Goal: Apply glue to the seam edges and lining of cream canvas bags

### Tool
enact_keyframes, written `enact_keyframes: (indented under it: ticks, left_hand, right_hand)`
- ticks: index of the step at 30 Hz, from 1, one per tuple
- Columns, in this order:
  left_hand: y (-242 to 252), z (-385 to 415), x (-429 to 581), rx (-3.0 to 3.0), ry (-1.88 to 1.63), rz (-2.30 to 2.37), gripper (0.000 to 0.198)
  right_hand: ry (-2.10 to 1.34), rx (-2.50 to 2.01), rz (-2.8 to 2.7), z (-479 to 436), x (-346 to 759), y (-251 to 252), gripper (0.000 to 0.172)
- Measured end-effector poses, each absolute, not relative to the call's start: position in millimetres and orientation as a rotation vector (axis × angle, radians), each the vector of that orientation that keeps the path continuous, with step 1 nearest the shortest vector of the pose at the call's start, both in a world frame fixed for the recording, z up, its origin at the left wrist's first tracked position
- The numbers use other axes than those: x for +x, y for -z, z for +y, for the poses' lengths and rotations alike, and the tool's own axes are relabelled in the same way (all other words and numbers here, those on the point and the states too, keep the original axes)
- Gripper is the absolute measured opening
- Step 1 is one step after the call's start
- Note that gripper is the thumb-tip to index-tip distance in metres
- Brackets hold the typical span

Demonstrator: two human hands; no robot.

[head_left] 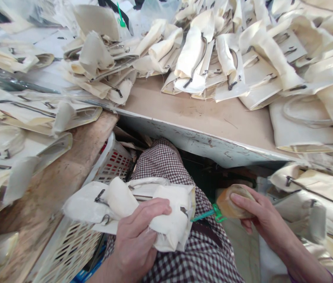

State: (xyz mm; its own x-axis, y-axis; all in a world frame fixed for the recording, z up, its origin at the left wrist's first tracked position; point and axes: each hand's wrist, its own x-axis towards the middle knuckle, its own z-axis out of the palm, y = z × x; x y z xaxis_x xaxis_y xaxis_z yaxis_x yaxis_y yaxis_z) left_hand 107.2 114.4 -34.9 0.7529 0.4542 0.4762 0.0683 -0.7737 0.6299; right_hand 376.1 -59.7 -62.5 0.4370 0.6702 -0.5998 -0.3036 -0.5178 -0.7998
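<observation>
My left hand (142, 232) is closed on a folded cream fabric bag piece (173, 232), pressing its layers together over my lap. Dark zipper strips and loose threads show on this piece. In my right hand (257, 208) is a rounded, amber-coloured squeeze bottle (232, 202), tilted on its side. Its green cap (218, 213) carries a thin teal nozzle (203, 215) that points left. The nozzle's tip meets the right edge of the bag piece; whether it touches or lies just behind that edge I cannot tell.
Many similar cream pieces (195, 51) lie heaped along the tan table (184, 102). More pieces (21, 149) cover the wooden board (74, 157) at left, and others (325, 204) are stacked at right. A white plastic basket (74, 243) stands beside my checked-cloth lap (166, 161).
</observation>
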Motion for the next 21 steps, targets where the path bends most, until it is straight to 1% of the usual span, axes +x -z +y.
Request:
enact_keyframes:
  ticks: [6,11,21]
  left_hand:
    - [37.7,113.9,105.3,2.363,-0.819,0.400,0.018]
    - [36.0,113.9,107.5,2.372,-0.836,0.378,0.019]
    - [31.9,114.3,109.9,2.389,-0.850,0.401,0.018]
  right_hand:
    - [-1.316,-1.622,-0.226,-59.9,363.9,52.3,0.044]
    - [-1.268,-1.608,-0.165,-61.4,353.4,41.1,0.044]
    - [-1.226,-1.634,-0.184,-78.6,353.3,45.0,0.044]
